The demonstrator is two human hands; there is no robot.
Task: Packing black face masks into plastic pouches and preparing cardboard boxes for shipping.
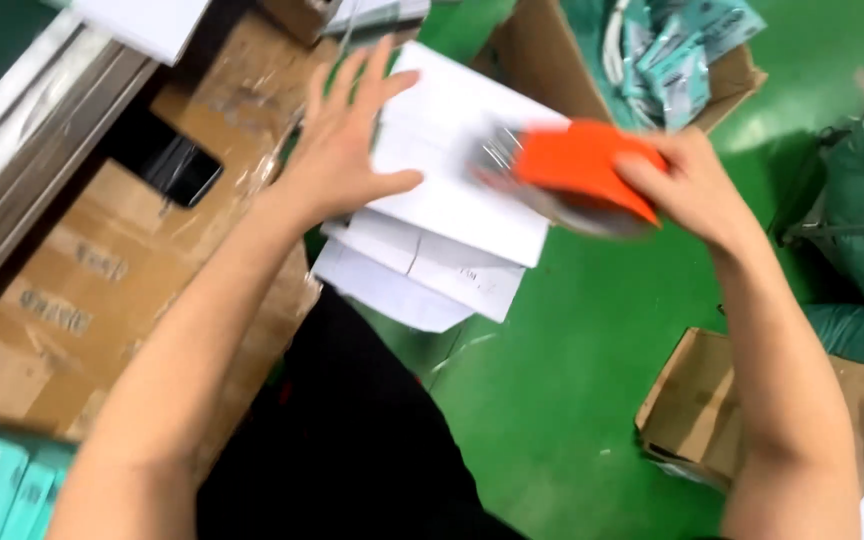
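What we cannot make out around our two hands

Motion blurs the orange plastic tape dispenser (584, 172) under our right hand (687, 185), so its metal front end reads only as a grey smear. Our left hand (342, 150) covers the near-left corner of the flat white cardboard box (462, 170). Far beyond the right hand, the brown cardboard carton of teal packets (652, 55) is cut by the top edge. Print on the white sheets (422, 270) below the left hand is too small to tell.
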